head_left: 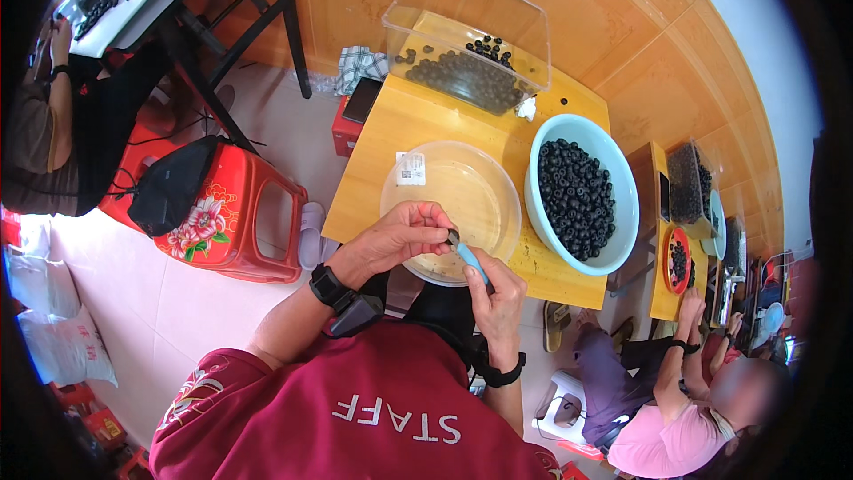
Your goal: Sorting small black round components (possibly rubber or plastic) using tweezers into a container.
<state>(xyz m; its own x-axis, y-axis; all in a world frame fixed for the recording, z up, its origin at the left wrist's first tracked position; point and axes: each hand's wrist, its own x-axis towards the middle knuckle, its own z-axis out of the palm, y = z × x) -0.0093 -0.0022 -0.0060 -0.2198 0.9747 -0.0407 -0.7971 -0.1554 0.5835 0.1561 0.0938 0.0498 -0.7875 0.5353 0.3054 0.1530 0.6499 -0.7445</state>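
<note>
My left hand (404,236) pinches a small dark round piece (452,236) between thumb and fingertips. In my right hand (499,300) is a tool with a light blue handle (472,263), its tip meeting the piece; my left fingertips partly hide that contact. Both hands are over the near edge of a clear round tub (514,204), which has a white label (411,169) in it. Right of the tub stands a pale blue basin (630,204) heaped with black ring-like pieces (576,200). Their holes show in several of them.
A clear rectangular bin (466,2) with more black pieces stands at the table's (364,187) far side, by the wall. At left is a red stool (233,213) with a black bag (173,185). Other people sit at tables on the far left and lower right.
</note>
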